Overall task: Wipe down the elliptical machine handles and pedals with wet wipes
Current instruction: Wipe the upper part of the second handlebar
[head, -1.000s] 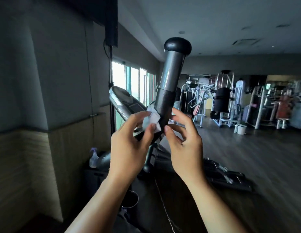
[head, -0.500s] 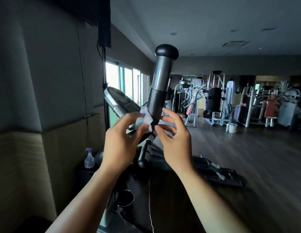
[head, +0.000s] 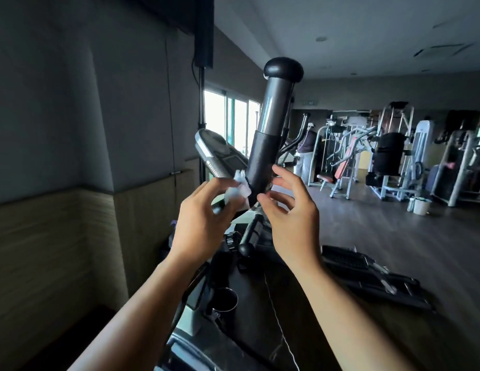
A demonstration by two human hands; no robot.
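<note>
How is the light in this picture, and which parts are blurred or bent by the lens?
Head view: the room is dim, and the windows burn out to white; the left hand and the wet wipe it pinches are motion-blurred; the handle is sharp, with a pale reflection along its metal tube; the wide lens slightly bows the far edge of the ceiling.

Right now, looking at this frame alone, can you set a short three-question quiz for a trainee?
1. True or false: the right hand holds the wet wipe.
2. The wet wipe lies against which part of the handle? A top end; B shiny middle; C black grip.
3. Fill in: the console stands to the handle's ___.
Key: 1 false, the left hand pinches it; 2 C; 3 left.
</note>
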